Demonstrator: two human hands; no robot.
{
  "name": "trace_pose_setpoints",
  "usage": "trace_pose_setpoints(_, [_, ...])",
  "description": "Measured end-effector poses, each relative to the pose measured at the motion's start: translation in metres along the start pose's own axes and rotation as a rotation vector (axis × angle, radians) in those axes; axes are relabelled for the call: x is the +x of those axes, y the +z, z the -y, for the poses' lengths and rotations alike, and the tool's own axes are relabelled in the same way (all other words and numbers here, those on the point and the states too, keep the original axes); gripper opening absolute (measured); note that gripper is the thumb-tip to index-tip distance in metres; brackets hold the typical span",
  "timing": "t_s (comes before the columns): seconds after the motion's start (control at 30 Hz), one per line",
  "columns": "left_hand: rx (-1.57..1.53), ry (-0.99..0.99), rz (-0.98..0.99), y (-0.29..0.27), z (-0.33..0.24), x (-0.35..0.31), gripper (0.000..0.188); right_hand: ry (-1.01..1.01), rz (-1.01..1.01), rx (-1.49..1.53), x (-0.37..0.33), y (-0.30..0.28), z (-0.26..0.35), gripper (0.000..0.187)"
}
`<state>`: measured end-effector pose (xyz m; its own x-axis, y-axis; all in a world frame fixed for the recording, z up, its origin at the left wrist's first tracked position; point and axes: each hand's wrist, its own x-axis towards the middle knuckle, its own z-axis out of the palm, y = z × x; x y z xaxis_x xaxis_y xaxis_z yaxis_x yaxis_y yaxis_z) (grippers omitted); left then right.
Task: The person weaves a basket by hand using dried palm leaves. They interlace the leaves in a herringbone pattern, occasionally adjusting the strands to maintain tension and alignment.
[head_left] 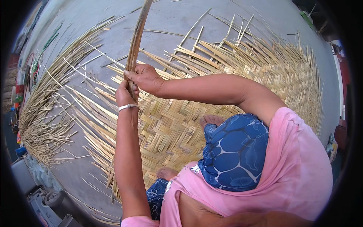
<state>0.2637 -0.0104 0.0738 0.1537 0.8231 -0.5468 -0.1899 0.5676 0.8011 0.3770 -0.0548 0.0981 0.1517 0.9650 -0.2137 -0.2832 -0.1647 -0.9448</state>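
Note:
A long, flat brown strip of split reed or cane (pixel 137 34) rises from both hands toward the top edge of the view. Its lower end sits in my left hand (pixel 125 94), whose fingers are closed round it below a silver bangle. Just above, my right hand (pixel 146 78) grips the same strip, thumb against it. Beneath my arms spreads a woven mat (pixel 170 126) of pale yellow strips in a slanting pattern, with loose strip ends sticking out along its left and far edges. My bare feet rest on the mat.
To the left lies a big heap of thin loose reeds (pixel 47 121) on the grey floor (pixel 113 22). Several single strips are scattered between heap and mat. Grey machinery (pixel 53 200) stands at the lower left, with a clear plastic bag (pixel 41 172) beside it.

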Motion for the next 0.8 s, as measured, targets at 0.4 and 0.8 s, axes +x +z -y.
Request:
trace_pose_setpoints(0.4, [0.445,0.388,0.133,0.004,0.017,-0.001,0.020,-0.066,-0.147,-0.029,0.003,-0.011,-0.003,0.025])
trace_pose_setpoints(0.8, [-0.076,0.059,0.004,0.000,-0.005,0.003,0.025,-0.184,-0.062,-0.076,0.002,0.015,-0.015,0.026])
